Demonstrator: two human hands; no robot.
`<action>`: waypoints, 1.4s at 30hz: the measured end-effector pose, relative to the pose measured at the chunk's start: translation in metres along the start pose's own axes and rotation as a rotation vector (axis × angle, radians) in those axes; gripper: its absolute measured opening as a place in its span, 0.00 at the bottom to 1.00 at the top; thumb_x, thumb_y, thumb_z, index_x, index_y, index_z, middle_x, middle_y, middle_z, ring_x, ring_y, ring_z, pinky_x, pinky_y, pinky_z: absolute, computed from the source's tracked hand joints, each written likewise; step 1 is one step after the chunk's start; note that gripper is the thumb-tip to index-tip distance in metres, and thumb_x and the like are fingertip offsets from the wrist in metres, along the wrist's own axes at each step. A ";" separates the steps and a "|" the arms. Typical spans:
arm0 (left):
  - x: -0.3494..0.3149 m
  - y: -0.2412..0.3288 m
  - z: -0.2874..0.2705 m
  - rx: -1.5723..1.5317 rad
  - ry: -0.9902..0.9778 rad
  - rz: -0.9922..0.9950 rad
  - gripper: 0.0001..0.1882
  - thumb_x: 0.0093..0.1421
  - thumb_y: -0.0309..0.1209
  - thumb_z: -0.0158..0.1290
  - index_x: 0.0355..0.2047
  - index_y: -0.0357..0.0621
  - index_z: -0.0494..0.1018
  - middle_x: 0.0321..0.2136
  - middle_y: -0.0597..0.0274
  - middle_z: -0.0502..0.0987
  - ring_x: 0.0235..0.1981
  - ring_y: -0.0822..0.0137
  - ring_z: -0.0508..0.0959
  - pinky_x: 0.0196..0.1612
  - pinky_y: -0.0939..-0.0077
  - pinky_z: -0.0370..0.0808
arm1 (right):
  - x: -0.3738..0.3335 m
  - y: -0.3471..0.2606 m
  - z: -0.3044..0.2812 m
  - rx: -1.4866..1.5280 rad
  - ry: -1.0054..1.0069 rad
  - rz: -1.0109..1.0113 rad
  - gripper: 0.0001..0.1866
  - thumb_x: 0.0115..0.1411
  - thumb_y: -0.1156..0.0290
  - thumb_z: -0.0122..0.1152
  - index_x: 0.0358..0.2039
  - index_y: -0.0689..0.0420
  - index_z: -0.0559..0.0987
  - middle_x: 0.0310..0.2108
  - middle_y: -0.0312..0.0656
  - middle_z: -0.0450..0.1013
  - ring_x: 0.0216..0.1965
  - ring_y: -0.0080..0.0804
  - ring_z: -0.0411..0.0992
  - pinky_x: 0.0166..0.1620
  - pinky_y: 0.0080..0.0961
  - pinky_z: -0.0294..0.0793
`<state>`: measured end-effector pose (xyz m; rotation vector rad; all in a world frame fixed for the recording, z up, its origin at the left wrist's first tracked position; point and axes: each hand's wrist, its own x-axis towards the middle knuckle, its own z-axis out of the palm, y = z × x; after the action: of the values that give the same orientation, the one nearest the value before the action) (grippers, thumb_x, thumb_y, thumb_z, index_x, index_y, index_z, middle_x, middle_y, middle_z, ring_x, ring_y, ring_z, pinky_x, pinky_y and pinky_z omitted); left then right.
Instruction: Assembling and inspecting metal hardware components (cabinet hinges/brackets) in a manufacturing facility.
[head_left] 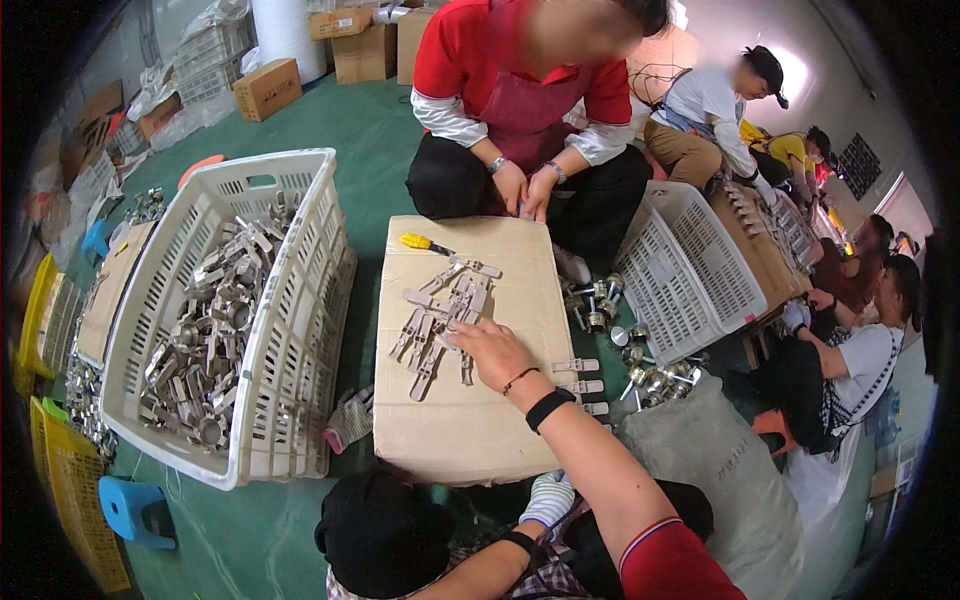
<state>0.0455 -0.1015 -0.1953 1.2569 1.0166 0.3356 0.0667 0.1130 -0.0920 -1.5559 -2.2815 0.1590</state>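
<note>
Green floor (365, 115), cardboard (465, 440) on it: grey clips (424, 338) toward its left edge, mostly slanting near-left to far-right, left of the nearer right hand (496, 355), grip closure unclear.

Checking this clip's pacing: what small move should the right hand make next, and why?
The right hand should probably draw one metal piece clear of the heap: it already reaches over the heap's right side, the pieces there overlap, and similar pieces sit apart in a row at the cardboard's right edge.
</note>
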 end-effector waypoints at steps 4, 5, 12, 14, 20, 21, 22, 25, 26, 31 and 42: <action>-0.006 0.015 0.004 -0.225 0.051 -0.078 0.17 0.60 0.34 0.44 0.45 0.34 0.70 0.42 0.48 0.74 0.41 0.57 0.73 0.47 0.69 0.66 | -0.011 0.016 -0.002 -0.136 -0.002 0.009 0.11 0.50 0.73 0.50 0.34 0.48 0.76 0.37 0.33 0.70 0.43 0.33 0.65 0.44 0.29 0.63; -0.014 0.033 -0.002 -0.379 0.055 -0.188 0.17 0.60 0.34 0.45 0.45 0.35 0.70 0.42 0.49 0.74 0.42 0.57 0.73 0.48 0.69 0.66 | -0.016 0.019 -0.006 -0.167 -0.039 0.033 0.10 0.49 0.73 0.51 0.33 0.48 0.76 0.36 0.34 0.69 0.42 0.33 0.65 0.44 0.29 0.63; -0.026 0.055 -0.014 -0.438 0.099 -0.100 0.16 0.59 0.34 0.47 0.45 0.37 0.70 0.41 0.54 0.75 0.41 0.64 0.73 0.47 0.72 0.67 | -0.030 0.027 -0.031 0.152 -0.086 0.058 0.09 0.49 0.73 0.56 0.32 0.54 0.77 0.31 0.39 0.70 0.37 0.39 0.68 0.42 0.32 0.67; -0.023 0.050 -0.010 -0.396 0.109 -0.076 0.16 0.59 0.35 0.48 0.44 0.38 0.71 0.40 0.56 0.76 0.40 0.65 0.73 0.46 0.73 0.67 | -0.033 0.042 -0.048 0.329 0.029 0.090 0.09 0.49 0.74 0.56 0.33 0.55 0.77 0.30 0.41 0.70 0.35 0.39 0.69 0.40 0.31 0.68; -0.024 0.054 -0.013 -0.419 0.107 -0.099 0.15 0.59 0.34 0.49 0.44 0.39 0.71 0.38 0.58 0.76 0.37 0.67 0.73 0.43 0.74 0.68 | -0.060 0.099 -0.095 0.750 0.196 0.597 0.10 0.51 0.76 0.57 0.36 0.63 0.75 0.28 0.41 0.73 0.25 0.25 0.70 0.30 0.21 0.71; -0.022 0.052 -0.010 -0.408 0.115 -0.067 0.15 0.60 0.32 0.48 0.43 0.36 0.71 0.37 0.57 0.76 0.35 0.69 0.73 0.40 0.75 0.69 | -0.069 0.112 -0.092 0.909 0.307 0.642 0.10 0.52 0.75 0.59 0.35 0.65 0.75 0.26 0.38 0.73 0.21 0.21 0.69 0.26 0.17 0.70; -0.021 0.049 -0.007 -0.401 0.119 -0.049 0.15 0.60 0.32 0.48 0.44 0.36 0.71 0.37 0.57 0.76 0.35 0.69 0.73 0.40 0.75 0.69 | -0.079 0.124 -0.088 0.967 0.326 0.737 0.09 0.52 0.75 0.59 0.35 0.64 0.75 0.25 0.38 0.73 0.20 0.20 0.68 0.25 0.17 0.69; -0.022 0.052 -0.005 -0.392 0.124 -0.039 0.15 0.59 0.31 0.48 0.44 0.37 0.71 0.37 0.58 0.77 0.35 0.68 0.73 0.40 0.75 0.70 | -0.105 0.154 -0.071 1.169 0.367 0.951 0.07 0.53 0.73 0.60 0.32 0.62 0.77 0.23 0.36 0.73 0.17 0.18 0.67 0.21 0.15 0.67; -0.021 0.050 -0.005 -0.408 0.117 -0.055 0.15 0.59 0.32 0.48 0.44 0.37 0.71 0.37 0.58 0.77 0.35 0.68 0.73 0.41 0.75 0.69 | -0.106 0.157 -0.066 1.139 0.339 0.963 0.07 0.53 0.74 0.59 0.32 0.61 0.77 0.23 0.35 0.72 0.18 0.18 0.67 0.22 0.15 0.68; -0.014 0.033 -0.003 -0.308 0.159 -0.038 0.15 0.59 0.32 0.49 0.44 0.36 0.71 0.38 0.57 0.77 0.37 0.68 0.73 0.43 0.75 0.69 | -0.104 0.158 -0.055 1.007 0.220 0.948 0.06 0.53 0.74 0.59 0.32 0.60 0.76 0.25 0.35 0.73 0.22 0.20 0.70 0.24 0.18 0.69; -0.012 0.030 0.001 -0.385 0.157 -0.067 0.16 0.59 0.34 0.50 0.45 0.37 0.71 0.39 0.59 0.76 0.37 0.71 0.72 0.44 0.77 0.68 | -0.104 0.172 -0.045 0.854 0.197 0.919 0.06 0.50 0.76 0.59 0.27 0.64 0.79 0.22 0.39 0.75 0.21 0.23 0.72 0.28 0.20 0.73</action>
<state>0.0492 -0.1006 -0.1633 0.8572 1.0656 0.5562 0.2670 0.0779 -0.1266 -1.8130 -0.9403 0.9964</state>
